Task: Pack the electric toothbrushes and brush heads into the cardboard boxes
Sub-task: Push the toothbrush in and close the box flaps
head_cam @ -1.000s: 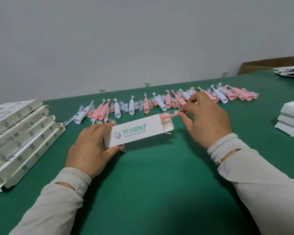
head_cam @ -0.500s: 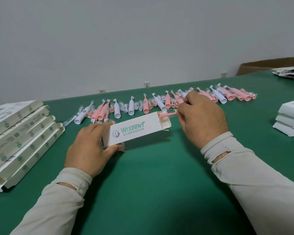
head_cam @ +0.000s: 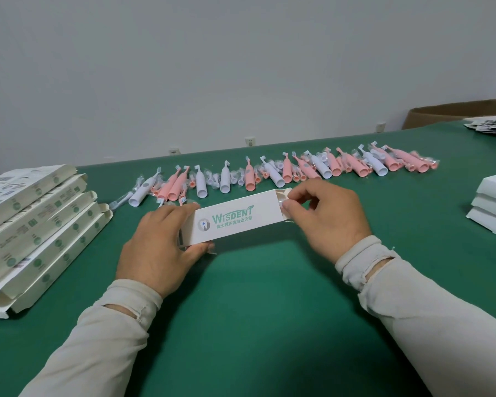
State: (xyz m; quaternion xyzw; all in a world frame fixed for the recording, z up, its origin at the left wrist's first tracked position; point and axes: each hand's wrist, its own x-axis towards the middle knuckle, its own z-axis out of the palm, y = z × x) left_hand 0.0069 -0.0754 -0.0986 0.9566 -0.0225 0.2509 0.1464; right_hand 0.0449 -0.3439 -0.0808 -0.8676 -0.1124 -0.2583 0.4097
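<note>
A white Wisdent cardboard box [head_cam: 235, 219] lies across the middle of the green table. My left hand [head_cam: 161, 245] grips its left end. My right hand [head_cam: 324, 222] is at the box's open right end, thumb and fingers pinching the end flaps [head_cam: 282, 197]. No pink brush sticks out of the opening; the inside of the box is hidden. Behind the box runs a long row of pink and white electric toothbrushes [head_cam: 284, 170] with small wrapped brush heads [head_cam: 209, 179] among them.
Several flat, unfilled white boxes [head_cam: 35, 222] are stacked at the left edge. A pile of closed white boxes [head_cam: 493, 202] stands at the right edge. A brown carton [head_cam: 453, 113] and loose leaflets [head_cam: 490, 126] sit at the far right. The green table [head_cam: 255, 310] stretches toward me.
The pink brush held by my right hand at the box's open end has gone out of sight. My right hand has shifted left onto the end flaps. The left hand keeps holding the box.
</note>
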